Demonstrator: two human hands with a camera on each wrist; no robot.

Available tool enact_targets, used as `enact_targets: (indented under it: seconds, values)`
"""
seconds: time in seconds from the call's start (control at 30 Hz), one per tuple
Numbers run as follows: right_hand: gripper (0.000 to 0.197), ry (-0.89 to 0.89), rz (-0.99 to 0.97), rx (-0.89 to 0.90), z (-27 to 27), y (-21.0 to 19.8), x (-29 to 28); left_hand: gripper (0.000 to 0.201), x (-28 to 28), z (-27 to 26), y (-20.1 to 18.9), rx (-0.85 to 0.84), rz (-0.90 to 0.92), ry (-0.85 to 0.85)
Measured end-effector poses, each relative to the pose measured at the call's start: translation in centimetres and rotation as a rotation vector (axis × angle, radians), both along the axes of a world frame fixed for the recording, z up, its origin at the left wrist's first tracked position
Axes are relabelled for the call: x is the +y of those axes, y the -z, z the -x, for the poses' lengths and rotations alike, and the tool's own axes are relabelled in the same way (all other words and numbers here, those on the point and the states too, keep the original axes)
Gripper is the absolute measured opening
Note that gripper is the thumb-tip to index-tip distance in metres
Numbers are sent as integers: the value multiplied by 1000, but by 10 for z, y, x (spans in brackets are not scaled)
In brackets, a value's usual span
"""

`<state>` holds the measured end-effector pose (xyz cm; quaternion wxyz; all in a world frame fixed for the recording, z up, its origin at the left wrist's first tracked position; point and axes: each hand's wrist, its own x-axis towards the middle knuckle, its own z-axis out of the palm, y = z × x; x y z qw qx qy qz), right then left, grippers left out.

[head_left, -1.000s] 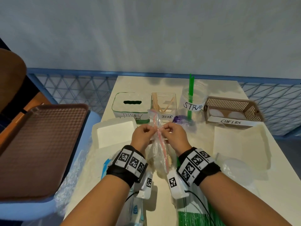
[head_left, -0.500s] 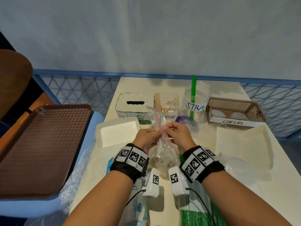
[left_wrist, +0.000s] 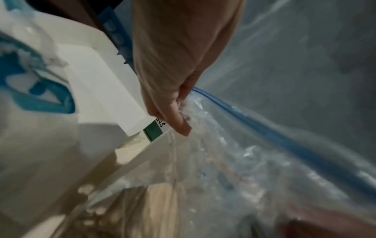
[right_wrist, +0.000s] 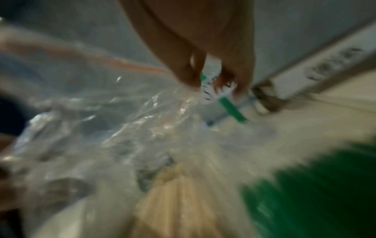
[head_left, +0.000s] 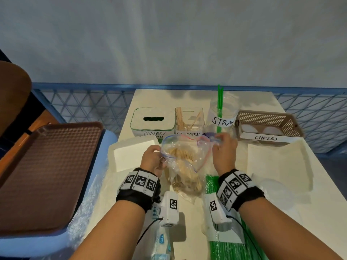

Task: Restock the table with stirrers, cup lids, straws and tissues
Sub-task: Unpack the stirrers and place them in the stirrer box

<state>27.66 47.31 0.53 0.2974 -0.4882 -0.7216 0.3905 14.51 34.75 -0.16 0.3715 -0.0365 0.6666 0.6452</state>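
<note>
- The left hand [head_left: 153,159] pinches the left lip of the clear zip bag [head_left: 183,166], thumb and fingers curled on the plastic.
- The right hand [head_left: 224,152] pinches the right lip, fingers curled.
- The bag of wooden stirrers [head_left: 185,172] sits mid-table, just in front of the stirrer box [head_left: 189,119].
- A second ago both hands met at the closed seal; now they are apart and the mouth gapes open.

At the table's [head_left: 309,212] far edge stand, left to right, tissue box [head_left: 152,119], stirrer box [head_left: 189,118], straw jar [head_left: 223,111], lid basket [head_left: 270,124]. Before them lies a bag [head_left: 183,166] (stirrers inside), between two foam trays [head_left: 131,156]. A straw pack [head_left: 232,246] lies nearest, right of the bag.
</note>
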Motion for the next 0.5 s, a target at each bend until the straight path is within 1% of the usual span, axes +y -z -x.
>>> enact_targets:
  seconds: [0.03,0.07,0.1,0.13,0.17,0.2,0.23,0.27,0.3,0.33,0.4,0.47,0.5]
  values:
    - [20,-32,-103,123,5,-16,-9,39,2,-2,-2,43,-3,23]
    - [15,-127,-158,195,12,-30,-18,38,4,-4,-3,77,5,36]
    - [12,-261,-162,186,20,-41,-28,34,5,-6,-5,96,11,39]
    - [14,-400,-132,84,28,-46,-36,30,7,-7,-4,127,22,54]
    - [18,-526,-91,-80,37,-45,-42,25,9,-7,-3,196,54,82]
    - [21,-627,-79,-312,45,-37,-43,20,10,-6,-2,316,106,124]
    - [24,-695,-79,-532,51,-29,-45,20,10,-6,-1,452,159,166]
    - [27,-721,-86,-696,55,-17,-44,28,9,-5,2,564,212,196]
    - [29,-716,-81,-801,58,-6,-44,35,7,-5,3,657,251,219]
    - [31,-693,-65,-861,60,4,-42,39,6,-5,3,732,272,238]
    - [41,-638,-77,-992,65,21,-41,42,5,-5,4,845,304,295]
    - [49,-608,-82,-1112,71,28,-41,41,5,-7,3,873,313,361]
    - [50,-605,-80,-1149,74,29,-42,37,6,-7,3,869,320,389]
